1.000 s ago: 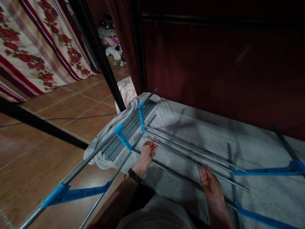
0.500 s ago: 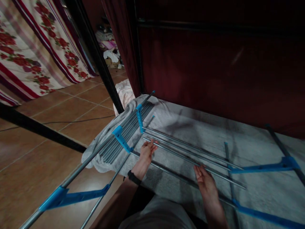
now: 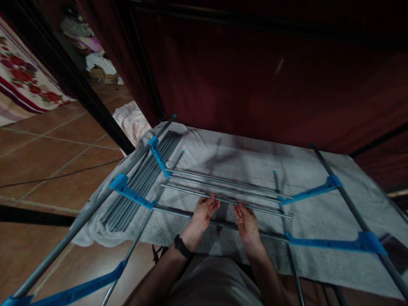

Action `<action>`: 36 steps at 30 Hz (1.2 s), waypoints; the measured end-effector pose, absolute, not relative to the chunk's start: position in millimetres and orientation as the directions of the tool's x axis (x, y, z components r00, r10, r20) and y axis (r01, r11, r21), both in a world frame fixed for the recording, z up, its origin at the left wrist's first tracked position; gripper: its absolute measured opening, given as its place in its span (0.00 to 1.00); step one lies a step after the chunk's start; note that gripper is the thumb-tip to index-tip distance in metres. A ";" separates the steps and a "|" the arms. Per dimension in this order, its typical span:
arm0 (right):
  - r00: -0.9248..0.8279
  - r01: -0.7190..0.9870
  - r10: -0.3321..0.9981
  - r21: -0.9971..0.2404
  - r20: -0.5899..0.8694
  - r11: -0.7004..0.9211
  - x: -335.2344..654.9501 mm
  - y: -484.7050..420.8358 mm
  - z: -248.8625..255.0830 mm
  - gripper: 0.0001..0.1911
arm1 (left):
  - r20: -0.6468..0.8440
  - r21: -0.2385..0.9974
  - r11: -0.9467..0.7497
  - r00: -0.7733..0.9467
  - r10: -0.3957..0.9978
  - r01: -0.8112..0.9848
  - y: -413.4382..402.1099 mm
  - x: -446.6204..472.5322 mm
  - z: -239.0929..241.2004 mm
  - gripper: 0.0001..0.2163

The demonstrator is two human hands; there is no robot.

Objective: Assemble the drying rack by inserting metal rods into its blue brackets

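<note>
Left hand (image 3: pixel 204 211) and right hand (image 3: pixel 247 221) together on grey rod (image 3: pixel 185 191) over towel (image 3: pixel 223 148)

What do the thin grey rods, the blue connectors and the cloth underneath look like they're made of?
Rods: likely metal, smooth with a dull sheen and highlights running along their length. Blue connectors: probably moulded plastic, in a uniform matte blue. Cloth: soft grey fabric, towel-like, with a nubby surface and rumpled edges.

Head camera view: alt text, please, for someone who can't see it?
Two bare hands, left hand and right hand, rest fingertips on a thin metal rod inside a blue-jointed drying rack laid on a grey towel; a bundle of rods lies left.
</note>
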State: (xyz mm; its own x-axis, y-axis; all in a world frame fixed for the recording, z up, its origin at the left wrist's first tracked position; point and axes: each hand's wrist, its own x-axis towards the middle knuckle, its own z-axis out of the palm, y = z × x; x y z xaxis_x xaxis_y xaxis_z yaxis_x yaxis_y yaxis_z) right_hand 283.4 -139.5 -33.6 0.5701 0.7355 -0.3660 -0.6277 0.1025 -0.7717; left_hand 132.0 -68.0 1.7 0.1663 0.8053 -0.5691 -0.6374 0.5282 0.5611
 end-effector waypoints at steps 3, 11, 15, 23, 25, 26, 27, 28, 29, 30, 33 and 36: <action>0.539 -0.653 0.756 -0.751 -0.373 0.095 279.8 -138.1 -34.8 0.14 | -0.573 0.542 0.572 0.227 0.788 -0.615 -77.8 151.2 1.0 0.12; 0.570 -0.648 0.733 -0.751 -0.371 0.123 281.4 -138.8 -31.8 0.14 | -0.579 0.568 0.586 0.225 0.783 -0.578 -75.8 156.4 5.0 0.13; 0.631 -0.622 0.682 -0.767 -0.370 0.159 293.3 -140.5 -29.0 0.15 | -0.608 0.579 0.578 0.168 0.776 -0.575 -68.5 146.4 5.2 0.13; 0.726 -0.566 0.601 -0.787 -0.335 0.246 329.4 -149.8 -20.4 0.15 | -0.639 0.566 0.535 0.076 0.766 -0.628 -54.5 129.3 10.3 0.15; 0.740 -0.554 0.586 -0.793 -0.331 0.251 338.4 -152.4 -17.7 0.14 | -0.643 0.565 0.535 0.071 0.762 -0.628 -52.0 126.3 10.4 0.15; 0.746 -0.549 0.580 -0.795 -0.327 0.258 342.1 -153.7 -16.7 0.14 | -0.648 0.562 0.537 0.068 0.758 -0.629 -51.3 125.3 10.4 0.14; 0.752 -0.546 0.573 -0.794 -0.326 0.266 345.2 -155.0 -15.9 0.13 | -0.653 0.560 0.537 0.062 0.755 -0.631 -51.0 124.6 10.5 0.14; 0.757 -0.547 0.565 -0.791 -0.328 0.274 347.6 -156.2 -15.3 0.12 | -0.660 0.557 0.538 0.056 0.749 -0.632 -51.0 124.4 10.9 0.14; 0.760 -0.551 0.558 -0.785 -0.333 0.283 349.5 -157.2 -14.9 0.12 | -0.664 0.556 0.539 0.052 0.746 -0.633 -51.2 124.5 11.5 0.14; 0.760 -0.558 0.555 -0.777 -0.338 0.291 350.9 -158.1 -14.7 0.11 | -0.667 0.556 0.541 0.050 0.743 -0.631 -51.5 125.0 12.3 0.13; 0.758 -0.574 0.550 -0.759 -0.351 0.307 353.8 -159.4 -15.4 0.09 | -0.673 0.563 0.546 0.039 0.738 -0.621 -52.7 127.1 15.7 0.13; 0.762 -0.579 0.537 -0.753 -0.362 0.313 357.2 -159.5 -18.4 0.08 | -0.676 0.570 0.549 0.031 0.736 -0.611 -53.2 128.5 18.3 0.14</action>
